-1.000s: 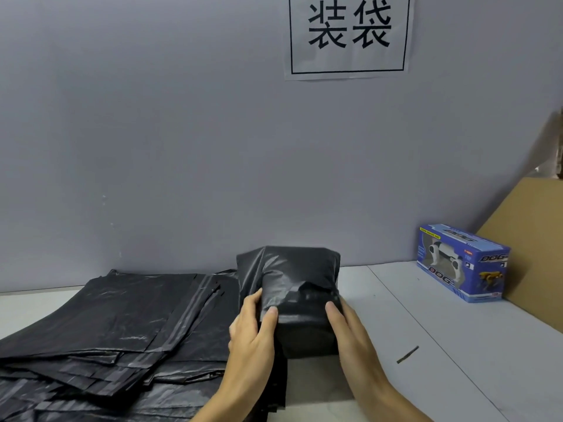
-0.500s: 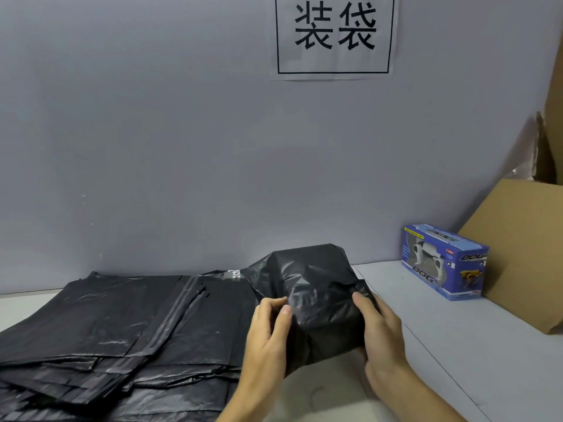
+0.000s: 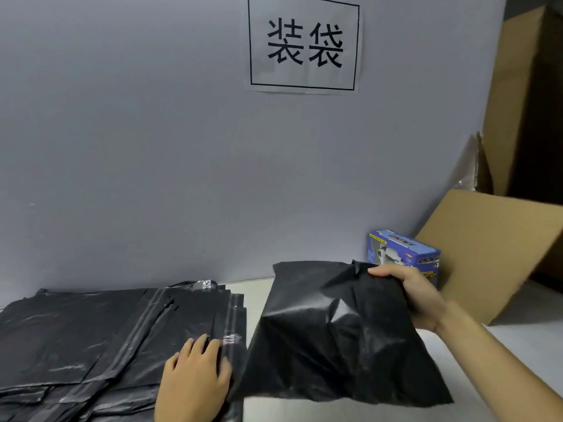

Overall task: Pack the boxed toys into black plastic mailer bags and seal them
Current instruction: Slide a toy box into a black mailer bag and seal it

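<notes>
A filled bag [image 3: 335, 330] is clamped in the right grip [image 3: 417, 296]; its contents are hidden. The left grip [image 3: 195, 379], fingers apart, is rested on the bag stack [image 3: 91, 330].

Bulging black mailer bag [image 3: 329, 327] tilted beside flat bag stack [image 3: 100, 339]; blue toy box [image 3: 405, 254] behind.
</notes>
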`<state>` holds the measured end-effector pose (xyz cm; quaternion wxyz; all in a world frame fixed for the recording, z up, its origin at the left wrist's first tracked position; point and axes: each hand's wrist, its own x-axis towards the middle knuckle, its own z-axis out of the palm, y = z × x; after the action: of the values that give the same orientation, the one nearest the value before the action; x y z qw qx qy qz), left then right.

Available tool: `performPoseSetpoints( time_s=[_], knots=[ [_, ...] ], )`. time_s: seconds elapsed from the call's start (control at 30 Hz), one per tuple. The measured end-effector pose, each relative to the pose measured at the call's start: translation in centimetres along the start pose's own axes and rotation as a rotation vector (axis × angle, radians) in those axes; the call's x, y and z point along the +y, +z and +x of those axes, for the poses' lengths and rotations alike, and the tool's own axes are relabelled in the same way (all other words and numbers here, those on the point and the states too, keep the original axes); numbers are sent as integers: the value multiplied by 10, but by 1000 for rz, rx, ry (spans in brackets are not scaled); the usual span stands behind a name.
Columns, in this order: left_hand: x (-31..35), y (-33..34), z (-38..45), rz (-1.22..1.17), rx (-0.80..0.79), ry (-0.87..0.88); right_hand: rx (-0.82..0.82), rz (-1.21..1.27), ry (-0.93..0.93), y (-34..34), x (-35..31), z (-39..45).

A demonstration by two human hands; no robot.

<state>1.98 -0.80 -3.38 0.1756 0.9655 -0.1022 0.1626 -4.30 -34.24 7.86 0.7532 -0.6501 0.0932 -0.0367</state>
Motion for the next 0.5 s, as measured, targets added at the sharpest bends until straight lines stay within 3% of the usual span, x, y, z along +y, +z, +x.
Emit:
performPoseSetpoints(
  time_s=[0.07, 0.17, 0.3, 0.4, 0.5],
  knots=[
    [-1, 0, 1, 29, 8, 7, -45, -71, 47, -18, -18, -2],
    [1, -2, 2, 53, 18, 46, 37, -84, 7, -51, -48, -7],
    [3, -3, 6, 58, 29, 122, 398, 26, -267, -99, -91, -12],
    [3, -3, 10, 65, 5, 152, 707, 325, -406, -144, -118, -7],
    [4, -1, 12, 71, -16, 157, 839, 416, -497, -183, -138, -6]
  ],
)
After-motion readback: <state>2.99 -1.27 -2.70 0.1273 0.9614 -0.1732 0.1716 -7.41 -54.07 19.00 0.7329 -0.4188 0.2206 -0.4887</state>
